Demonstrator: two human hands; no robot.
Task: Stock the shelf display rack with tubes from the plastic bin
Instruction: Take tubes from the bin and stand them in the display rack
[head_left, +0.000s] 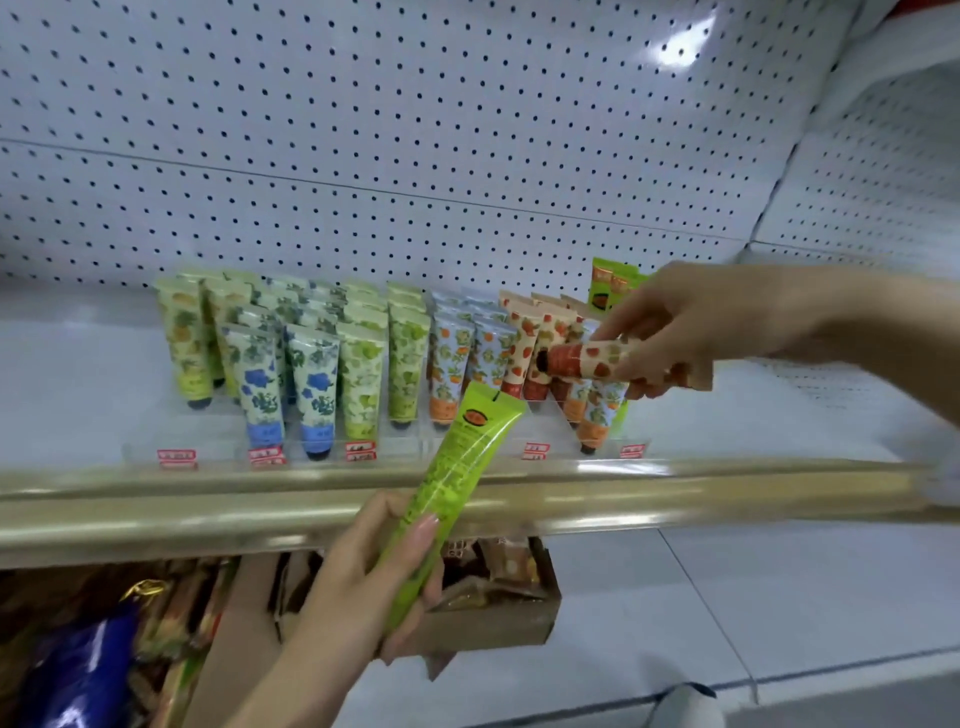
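A clear acrylic display rack on the white shelf holds several rows of upright patterned tubes with their caps down. My left hand grips a bright green tube by its lower end, below the shelf's front rail, the tube slanting up to the right. My right hand holds a cream tube with red fruit print nearly level, its dark red cap pointing left, just in front of the rack's right-hand rows. A leaning orange-print tube stands under that hand. The plastic bin is not in view.
A gold front rail runs along the shelf edge. White pegboard backs the shelf. A green tube stands at the rack's back right. Below, a cardboard box of packets and bagged goods fill the lower shelf.
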